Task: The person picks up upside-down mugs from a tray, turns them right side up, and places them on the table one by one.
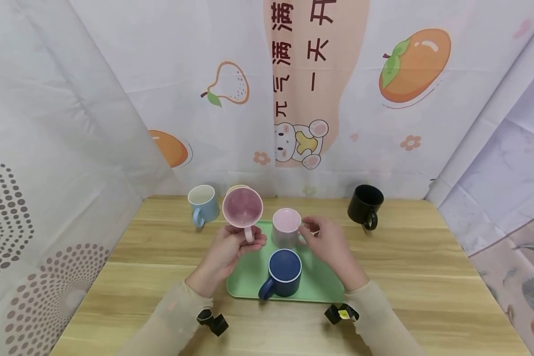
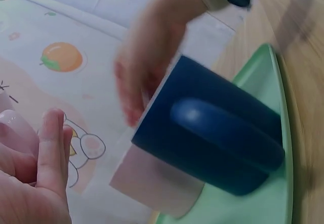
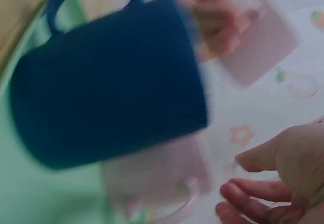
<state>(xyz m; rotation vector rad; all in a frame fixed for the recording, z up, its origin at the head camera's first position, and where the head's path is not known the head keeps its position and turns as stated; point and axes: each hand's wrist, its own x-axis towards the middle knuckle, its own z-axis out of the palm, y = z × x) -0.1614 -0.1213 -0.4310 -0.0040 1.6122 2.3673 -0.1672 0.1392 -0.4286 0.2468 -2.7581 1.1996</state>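
Note:
My left hand (image 1: pixel 224 252) grips a pink mug (image 1: pixel 243 207) by its handle, held up with the inside facing the head camera. In the left wrist view only that mug's handle (image 2: pixel 17 133) shows beside the fingers. A second pink mug (image 1: pixel 286 228) stands upright on a green tray (image 1: pixel 325 284). Close to its right side is my right hand (image 1: pixel 329 240); the right wrist view shows its thumb and fingers parted and apart from that mug. Nearer the front of the tray stands a dark blue mug (image 1: pixel 285 272), its handle pointing front left.
Behind the tray at the left is a light blue mug (image 1: pixel 203 202). A yellow rim (image 1: pixel 237 188) peeks out behind the raised mug. A black mug (image 1: pixel 366 205) stands at the back right of the wooden table (image 1: pixel 427 277). Printed cloth (image 1: pixel 182 49) hangs along the back.

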